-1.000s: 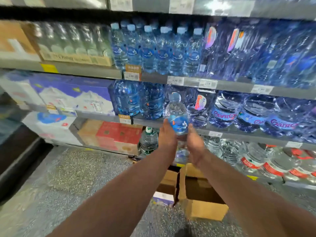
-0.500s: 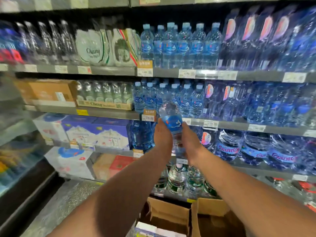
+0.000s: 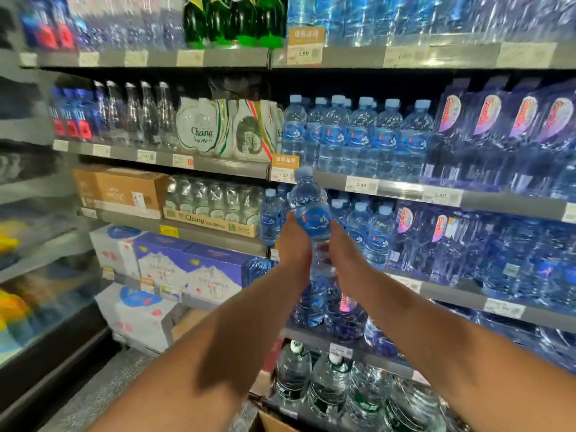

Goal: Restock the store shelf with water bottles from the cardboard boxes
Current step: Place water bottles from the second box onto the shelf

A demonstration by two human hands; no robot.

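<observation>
One water bottle [image 3: 311, 219]: clear plastic, pale blue cap, blue label, upright, held before the shelf [image 3: 402, 190] edge with matching bottles [image 3: 378, 235] behind. Clasped low between left hand [image 3: 293, 244] and right hand [image 3: 346, 254]. A cardboard box [image 3: 271, 424] corner shows below.

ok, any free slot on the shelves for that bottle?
Possibly between the left small bottle and the blue-label row, but the held bottle hides it. Dark headroom above the upper row. Elsewhere fronts are packed.

1 wide-angle view, from the person's head, faces forward and slightly down at the store shelf [image 3: 405, 188], near enough that it fills the frame; forearms [image 3: 237, 338] enter from the bottom edge, floor [image 3: 103, 391] at lower left.
</observation>
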